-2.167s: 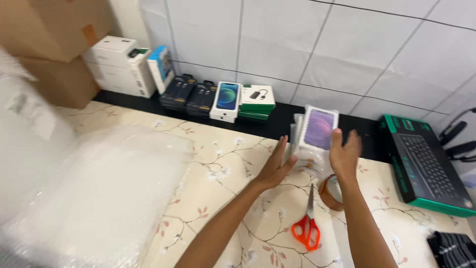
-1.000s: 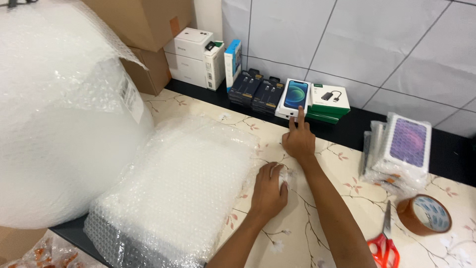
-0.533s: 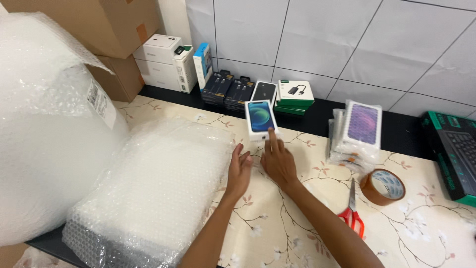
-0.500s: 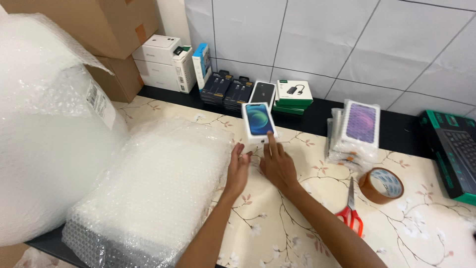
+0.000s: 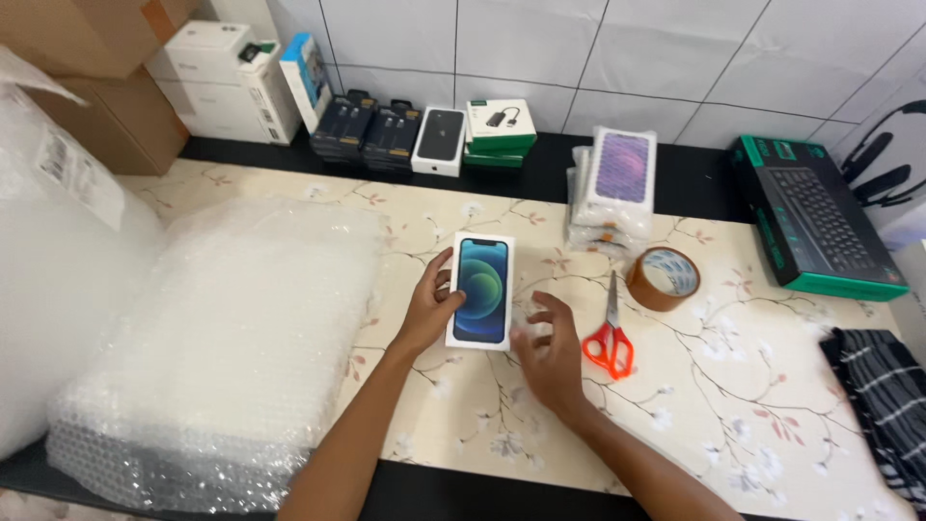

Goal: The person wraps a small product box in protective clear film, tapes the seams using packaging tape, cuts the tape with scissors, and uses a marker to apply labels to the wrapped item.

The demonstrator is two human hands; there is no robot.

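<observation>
Your left hand (image 5: 427, 307) grips the white phone box with the blue picture (image 5: 481, 290), flat on the floral bench (image 5: 733, 386); your right hand (image 5: 550, 352) rests beside it, fingers loosely spread, holding nothing.

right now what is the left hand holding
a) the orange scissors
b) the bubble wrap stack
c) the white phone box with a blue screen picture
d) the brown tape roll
c: the left hand grips the left edge of the phone box lying on the table, while the scissors and tape roll lie untouched to the right and the bubble wrap sits to the left.
</observation>
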